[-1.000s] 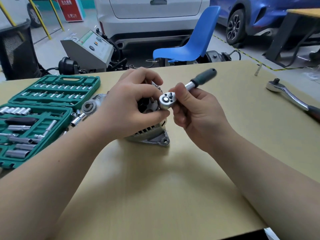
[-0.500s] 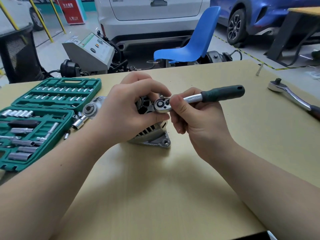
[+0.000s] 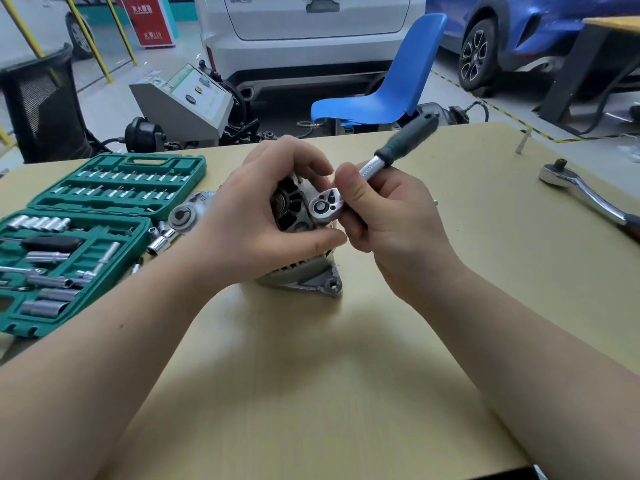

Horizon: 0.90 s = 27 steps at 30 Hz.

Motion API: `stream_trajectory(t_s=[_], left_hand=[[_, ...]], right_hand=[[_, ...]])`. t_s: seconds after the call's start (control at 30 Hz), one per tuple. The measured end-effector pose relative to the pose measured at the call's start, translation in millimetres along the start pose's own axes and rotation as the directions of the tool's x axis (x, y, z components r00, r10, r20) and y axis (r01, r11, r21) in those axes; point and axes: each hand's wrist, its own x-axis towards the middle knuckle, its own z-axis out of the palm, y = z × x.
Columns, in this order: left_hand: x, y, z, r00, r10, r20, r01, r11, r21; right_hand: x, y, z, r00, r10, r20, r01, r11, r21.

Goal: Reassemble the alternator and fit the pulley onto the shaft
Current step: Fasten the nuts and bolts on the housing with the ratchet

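Alternator (image 3: 304, 275) on tabletop (image 3: 346, 375), left hand (image 3: 256, 230) gripping housing. Right hand (image 3: 391, 220) grips ratchet (image 3: 349, 188), head on bolt. Keep socket square, housing steady, short strokes. Pulley (image 3: 183, 218) lies aside, unfitted.

We see the grey cast-metal alternator (image 3: 304, 271) standing on the bench (image 3: 311, 375), its mounting ear with a bolt hole toward us and its dark slotted end face tilted up. The pulley (image 3: 183, 219), a silver grooved disc with a centre bore, seems to lie flat just left of it, beside loose sockets.
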Motion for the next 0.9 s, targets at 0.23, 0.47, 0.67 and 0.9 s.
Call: stream_trajectory(t_s=[0.23, 0.47, 0.67, 0.9], left_hand=[[-0.1, -1.3, 3.7, 0.994, 0.089, -0.061, -0.087, 0.995, 0.043], [2.5, -4.6, -0.7, 0.996, 0.060, -0.069, -0.061, 0.998, -0.018], [1.7, -3.6, -1.2, 0.998, 0.041, -0.051, -0.045, 0.997, -0.064], [1.7, -3.2, -1.6, 0.994, 0.091, -0.061, -0.093, 0.995, -0.041]], right_hand=[[-32.6, -5.4, 4.1, 0.981, 0.111, -0.161, -0.145, 0.965, -0.218], [-48.2, -56.4, -9.3, 0.993, 0.050, 0.107, 0.069, 0.489, -0.870], [-61.2, -84.2, -4.7, 0.948, -0.002, 0.319, 0.113, 0.937, -0.331], [-38.5, -79.3, 9.8, 0.940, -0.153, 0.306, 0.331, 0.188, -0.925]])
